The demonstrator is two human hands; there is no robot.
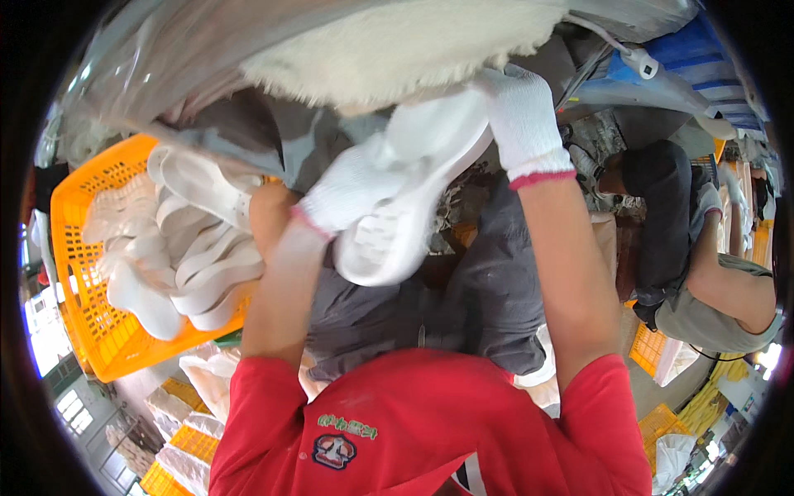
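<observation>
A white shoe sole (413, 198) is held up between both of my hands, which wear white knit gloves with red cuffs. My left hand (351, 192) grips the sole's lower left side. At its upper end my right hand (519, 116) is closed on it. The sole is tilted, its tread side toward me. A fluffy cream-coloured pad (397, 45) lies just above the sole. My red shirt (430, 430) fills the lower middle.
An orange plastic crate (87, 289) at the left holds several white shoe soles (190, 248). Another person (703, 264) in dark clothes sits at the right beside more orange crates (649, 351). Clear plastic sheeting (165, 58) hangs at the top left.
</observation>
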